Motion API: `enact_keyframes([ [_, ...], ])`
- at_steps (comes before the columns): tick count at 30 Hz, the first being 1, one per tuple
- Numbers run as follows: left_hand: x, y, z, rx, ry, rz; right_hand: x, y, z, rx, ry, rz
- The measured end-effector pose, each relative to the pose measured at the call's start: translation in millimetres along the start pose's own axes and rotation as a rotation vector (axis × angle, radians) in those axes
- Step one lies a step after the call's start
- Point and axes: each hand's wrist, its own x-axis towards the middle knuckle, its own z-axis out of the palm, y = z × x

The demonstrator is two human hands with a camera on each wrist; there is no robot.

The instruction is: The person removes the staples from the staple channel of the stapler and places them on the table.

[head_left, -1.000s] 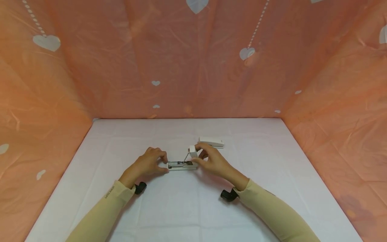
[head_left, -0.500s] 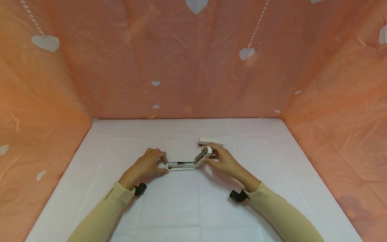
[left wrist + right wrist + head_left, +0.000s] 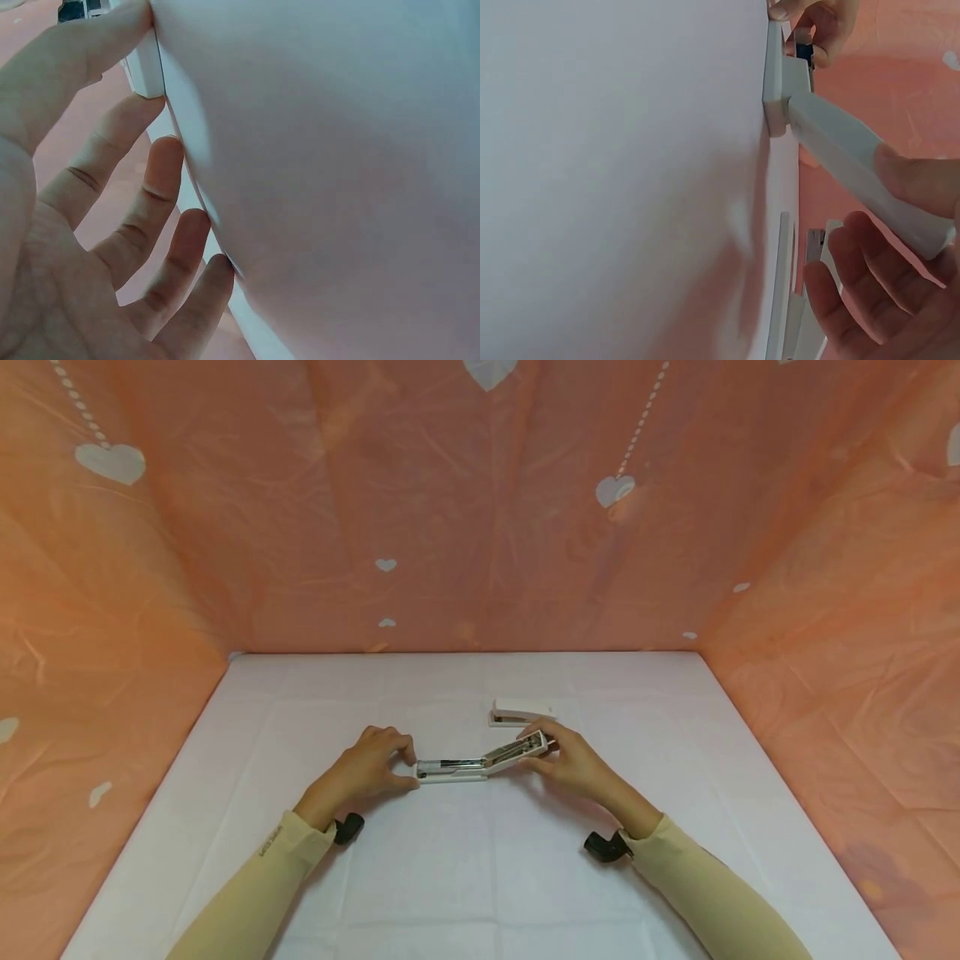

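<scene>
A white stapler (image 3: pixel 452 778) lies on the white table with its top cover (image 3: pixel 517 755) swung far back to the right, baring the metal staple channel. My left hand (image 3: pixel 367 768) pinches the left end of the base between thumb and index finger. In the left wrist view the other fingers (image 3: pixel 161 169) line up along the table surface. At the right, my right hand (image 3: pixel 567 764) grips the free end of the raised cover. The right wrist view has the cover (image 3: pixel 840 142) slanting from the hinge up to my thumb, the other fingers curled below.
A second white stapler (image 3: pixel 522 711), closed, lies just behind my right hand. Orange sheeting with pale hearts (image 3: pixel 480 543) walls the table (image 3: pixel 420 877) at the back and both sides. Black wrist cameras (image 3: pixel 603 847) hang under the sleeves.
My right hand has moved right and lowered the cover from upright to a shallow slant away from the base. The left hand has stayed at the base's left end.
</scene>
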Motion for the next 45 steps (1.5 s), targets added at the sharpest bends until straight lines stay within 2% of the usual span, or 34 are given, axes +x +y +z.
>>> enact_keyframes([
  [10, 0.0, 1.0, -0.4, -0.003, -0.006, -0.004, -5.6, 8.0, -2.7, 0.010, -0.044, 0.078],
  [19, 0.3, 1.2, 0.6, 0.003, -0.010, -0.003, -8.5, 14.5, -2.8, -0.044, -0.072, 0.074],
  [25, 0.2, 1.6, 0.1, 0.002, -0.005, -0.011, -5.6, 8.4, -6.9, -0.126, -0.107, 0.071],
  [30, 0.9, 2.2, 0.6, 0.000, -0.010, -0.011, -0.1, -2.4, -7.6, -0.173, -0.100, -0.020],
  [37, 1.8, 0.1, 1.8, -0.001, -0.014, 0.004, 7.4, -14.9, 6.9, -0.257, -0.016, -0.203],
  [45, 2.2, -1.7, 2.3, 0.010, 0.000, 0.036, 16.2, -32.8, 34.2, -0.277, -0.037, -0.259],
])
